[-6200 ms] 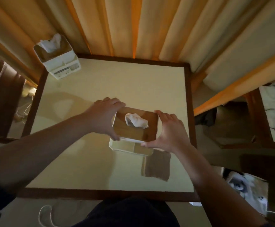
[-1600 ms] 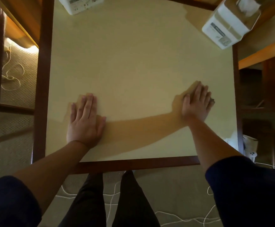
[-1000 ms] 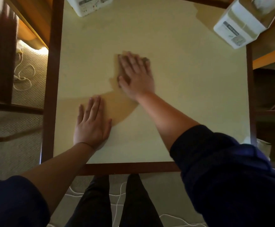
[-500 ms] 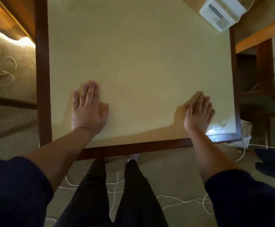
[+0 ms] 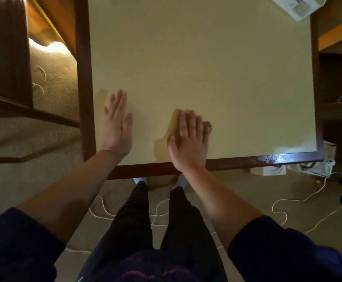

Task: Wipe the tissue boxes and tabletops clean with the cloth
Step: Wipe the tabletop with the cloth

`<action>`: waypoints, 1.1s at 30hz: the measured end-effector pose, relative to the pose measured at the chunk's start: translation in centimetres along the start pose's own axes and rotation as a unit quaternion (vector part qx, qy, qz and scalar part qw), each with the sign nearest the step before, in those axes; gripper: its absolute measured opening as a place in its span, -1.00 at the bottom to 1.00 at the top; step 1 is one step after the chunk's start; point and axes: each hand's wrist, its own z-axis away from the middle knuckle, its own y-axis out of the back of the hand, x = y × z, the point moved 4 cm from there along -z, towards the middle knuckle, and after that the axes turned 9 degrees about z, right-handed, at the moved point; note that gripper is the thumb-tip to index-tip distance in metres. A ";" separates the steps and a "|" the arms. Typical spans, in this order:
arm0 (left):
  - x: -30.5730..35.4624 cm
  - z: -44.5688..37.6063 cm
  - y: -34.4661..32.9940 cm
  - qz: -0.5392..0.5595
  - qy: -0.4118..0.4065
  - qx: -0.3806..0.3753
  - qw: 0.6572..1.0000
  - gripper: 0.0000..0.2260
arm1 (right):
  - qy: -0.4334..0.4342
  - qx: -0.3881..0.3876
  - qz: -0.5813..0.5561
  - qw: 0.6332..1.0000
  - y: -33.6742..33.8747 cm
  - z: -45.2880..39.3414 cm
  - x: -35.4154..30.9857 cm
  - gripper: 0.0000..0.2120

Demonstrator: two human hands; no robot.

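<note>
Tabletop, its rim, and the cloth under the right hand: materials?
Tabletop: pale cream panel, matte, evenly coloured, probably laminate or paint. Rim: dark reddish-brown wood or wood-look, glossy; a bright glare sits on its near right stretch. Cloth: tan, soft fabric by its look, lying flat under the right hand; the weave is too blurred to tell.

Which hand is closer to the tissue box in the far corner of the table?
Right. The right hand lies nearer the tissue box at the far right corner; the left hand rests by the table's left edge, farther away.
</note>
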 end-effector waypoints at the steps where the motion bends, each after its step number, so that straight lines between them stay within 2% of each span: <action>1: -0.7 1.1 0.7 -0.024 0.007 0.011 1.000 -0.49 | 0.048 -0.002 -0.003 0.999 0.0 0.4 -2.3 -0.27; 6: -3.5 5.1 2.2 -0.120 0.021 0.014 0.993 -0.47 | 0.219 -0.022 0.003 0.976 -1.4 4.0 -9.7 -0.31; 9: -4.2 5.1 2.6 -0.154 0.003 -0.004 0.988 -0.45 | 0.272 -0.025 0.016 0.962 -1.7 4.7 -8.7 -0.32; 12: -4.5 5.3 2.2 -0.238 -0.030 -0.027 0.971 -0.43 | 0.186 -0.022 0.032 0.982 -1.3 3.1 -2.7 -0.31; 16: -4.7 5.4 1.8 -0.266 -0.034 -0.024 0.963 -0.43 | 0.026 -0.012 0.038 0.999 -0.4 1.1 5.7 -0.30; 18: -4.9 5.4 1.8 -0.271 -0.036 -0.029 0.962 -0.42 | -0.054 0.005 0.014 0.998 -0.5 0.6 5.9 -0.28; 20: -5.0 5.4 1.9 -0.272 -0.037 -0.031 0.961 -0.42 | -0.107 0.013 -0.014 0.994 -0.7 0.3 3.1 -0.27; 21: -5.0 5.4 1.8 -0.271 -0.037 -0.030 0.961 -0.42 | -0.092 0.014 -0.019 0.995 -0.7 0.6 0.9 -0.27; 25: -4.9 5.4 1.8 -0.269 -0.039 -0.030 0.962 -0.43 | 0.146 0.008 0.016 0.989 -1.3 3.0 -6.1 -0.29; 29: -4.4 5.2 2.1 -0.246 -0.012 -0.055 0.968 -0.43 | 0.181 -0.021 0.011 0.983 -0.9 3.1 -5.5 -0.29; 33: -2.7 4.8 3.4 -0.200 0.044 -0.092 0.974 -0.42 | 0.212 -0.059 -0.042 0.974 1.6 3.3 -4.7 -0.34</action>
